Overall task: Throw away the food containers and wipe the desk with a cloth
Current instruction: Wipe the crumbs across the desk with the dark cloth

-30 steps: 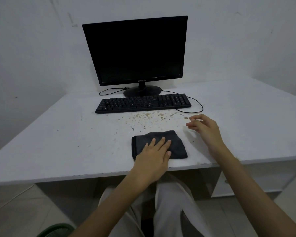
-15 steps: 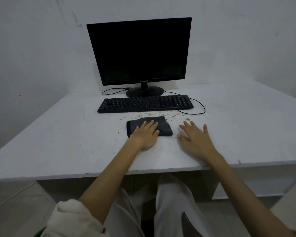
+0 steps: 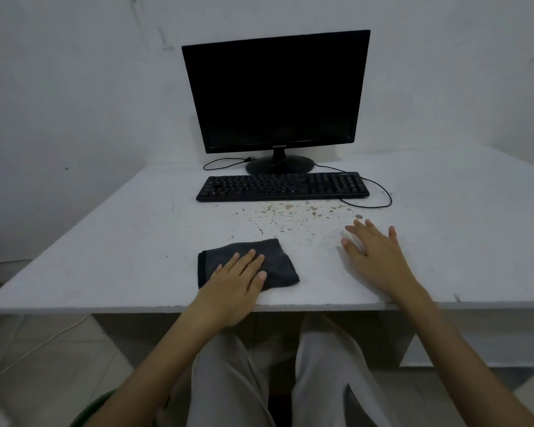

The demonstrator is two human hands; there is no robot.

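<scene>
A folded dark grey cloth (image 3: 275,261) lies near the front edge of the white desk (image 3: 121,241). My left hand (image 3: 236,282) presses flat on the cloth's near half, fingers spread. My right hand (image 3: 373,254) rests flat on the bare desk to the right of the cloth, fingers apart, holding nothing. Brown crumbs and stains (image 3: 293,211) are scattered between the cloth and the keyboard. No food containers are in view.
A black keyboard (image 3: 282,186) sits behind the stains, its cable (image 3: 383,198) looping to the right. A black monitor (image 3: 276,94) stands behind it against the white wall. My legs show under the desk, and a green rim (image 3: 90,408) at bottom left.
My left hand has pulled the cloth back from near the keyboard toward the front edge and a little left. Stains show again behind it. My right hand stays flat on the desk.
</scene>
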